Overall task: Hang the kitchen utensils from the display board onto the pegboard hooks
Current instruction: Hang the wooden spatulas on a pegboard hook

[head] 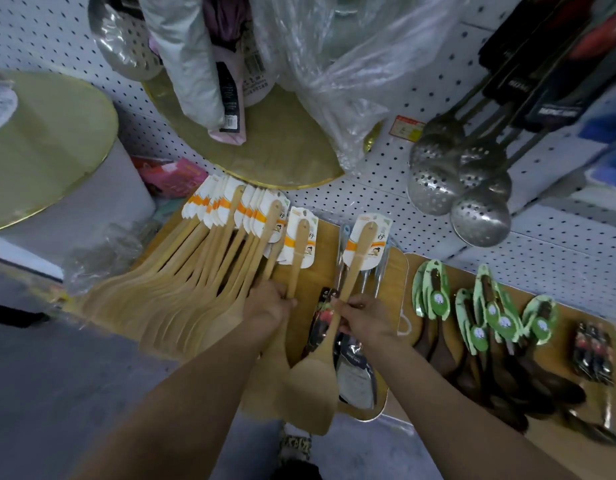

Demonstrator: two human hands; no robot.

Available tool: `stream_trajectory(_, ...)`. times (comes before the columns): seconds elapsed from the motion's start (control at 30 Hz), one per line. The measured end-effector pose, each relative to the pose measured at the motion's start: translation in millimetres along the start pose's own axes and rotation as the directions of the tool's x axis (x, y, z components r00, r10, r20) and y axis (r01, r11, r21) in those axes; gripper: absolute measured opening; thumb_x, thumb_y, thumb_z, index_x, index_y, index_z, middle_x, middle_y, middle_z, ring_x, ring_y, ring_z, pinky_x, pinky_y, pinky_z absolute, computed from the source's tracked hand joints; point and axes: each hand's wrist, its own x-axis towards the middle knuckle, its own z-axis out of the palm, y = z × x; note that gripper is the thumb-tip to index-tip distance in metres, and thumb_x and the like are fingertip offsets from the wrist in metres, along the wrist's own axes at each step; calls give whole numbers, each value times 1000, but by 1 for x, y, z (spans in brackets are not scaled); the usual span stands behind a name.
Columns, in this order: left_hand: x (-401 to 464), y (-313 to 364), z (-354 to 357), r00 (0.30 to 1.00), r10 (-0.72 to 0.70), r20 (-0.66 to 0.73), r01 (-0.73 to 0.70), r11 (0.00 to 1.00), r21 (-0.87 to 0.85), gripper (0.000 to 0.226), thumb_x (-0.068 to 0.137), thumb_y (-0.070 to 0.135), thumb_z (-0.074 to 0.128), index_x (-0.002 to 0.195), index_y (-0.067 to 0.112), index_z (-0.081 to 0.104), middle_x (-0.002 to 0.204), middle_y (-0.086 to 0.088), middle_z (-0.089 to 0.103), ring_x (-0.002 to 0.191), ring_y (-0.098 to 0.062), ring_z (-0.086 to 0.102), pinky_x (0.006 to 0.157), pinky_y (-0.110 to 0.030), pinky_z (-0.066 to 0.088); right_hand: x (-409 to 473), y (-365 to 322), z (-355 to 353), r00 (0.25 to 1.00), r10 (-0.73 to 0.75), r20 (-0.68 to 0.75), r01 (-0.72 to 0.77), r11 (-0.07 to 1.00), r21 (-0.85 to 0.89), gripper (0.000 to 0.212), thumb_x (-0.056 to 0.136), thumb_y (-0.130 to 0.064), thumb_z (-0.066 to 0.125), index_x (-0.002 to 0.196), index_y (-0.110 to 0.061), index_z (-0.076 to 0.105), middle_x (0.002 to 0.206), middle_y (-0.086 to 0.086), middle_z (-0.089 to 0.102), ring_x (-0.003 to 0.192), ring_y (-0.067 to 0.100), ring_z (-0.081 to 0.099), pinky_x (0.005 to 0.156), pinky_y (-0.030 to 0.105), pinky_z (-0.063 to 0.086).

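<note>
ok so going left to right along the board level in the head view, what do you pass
fanned stack of wooden spatulas → left hand gripping a spatula handle → right hand holding another wooden spatula → green-carded dark wooden spoons → small dark packets

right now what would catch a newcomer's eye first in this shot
Centre frame, the left hand and right hand each grip a wooden spatula by the handle. Left of them, a fan of wooden spatulas with white and orange tags spreads over the board. Upper right, perforated metal skimmers hang against the white pegboard.
</note>
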Motion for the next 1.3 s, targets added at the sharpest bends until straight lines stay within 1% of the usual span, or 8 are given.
stream_trajectory(0.4,-141,-7,-5,940,304,158,-274,944,-184,25,76,20,82,69,20,58,80,0,67,85,-24,66,81,-40,55,-159,62,-56,936,-104,-338,133,989,65,31,92,-30,72,73,-8,59,70,17,63,66,32,62,73,55,60)
stream_trajectory(0.57,-204,32,16,848,440,295,-381,894,-237,21,80,12,79,74,16,59,96,-7,73,86,-24,70,66,-38,59,-226,79,-119,844,-220,-490,256,967,7,33,91,-37,71,74,-11,61,64,3,62,67,22,63,76,51,59)
stream_trajectory(0.7,-262,81,48,753,520,404,-451,854,-259,15,84,12,75,84,12,60,91,-6,73,86,-24,70,67,-37,59,-270,93,-189,783,-237,-575,352,931,95,11,91,-27,73,97,-20,67,73,5,71,77,27,73,77,53,61)
stream_trajectory(0.8,-314,123,80,682,580,446,-513,814,-273,15,86,9,72,89,9,58,92,-9,71,80,-21,67,58,-26,54,-305,105,-249,717,-238,-655,410,904,121,24,91,-21,74,113,-19,66,86,6,73,83,24,72,80,48,61)
stream_trajectory(0.9,-361,169,117,615,637,465,-549,769,-327,15,88,6,70,95,7,56,93,-13,72,78,-20,67,54,-23,55,-334,120,-319,633,-260,-729,470,878,95,25,92,-17,72,115,-19,63,84,3,70,74,18,68,64,29,58)
stream_trajectory(1.0,-406,217,159,555,691,463,-598,718,-354,19,86,9,73,90,13,54,88,-5,74,86,-24,71,72,-37,57,-363,134,-394,563,-254,-787,495,866,74,23,94,-15,70,113,-23,60,71,-1,65,59,9,63,49,17,47)
stream_trajectory(1.13,-473,276,221,472,749,465,-641,654,-402,19,84,9,75,88,13,56,93,-11,75,84,-28,72,75,-45,58,-393,155,-491,512,-261,-818,530,846,62,17,97,-18,66,113,-21,62,70,3,62,62,16,64,64,38,58)
stream_trajectory(1.3,-547,339,299,404,790,462,-651,603,-461,19,85,6,73,89,11,56,90,-18,73,72,-24,70,63,-33,56,-414,182,-603,457,-296,-839,584,811,31,10,97,-22,64,106,-22,67,82,11,66,75,25,65,78,52,59)
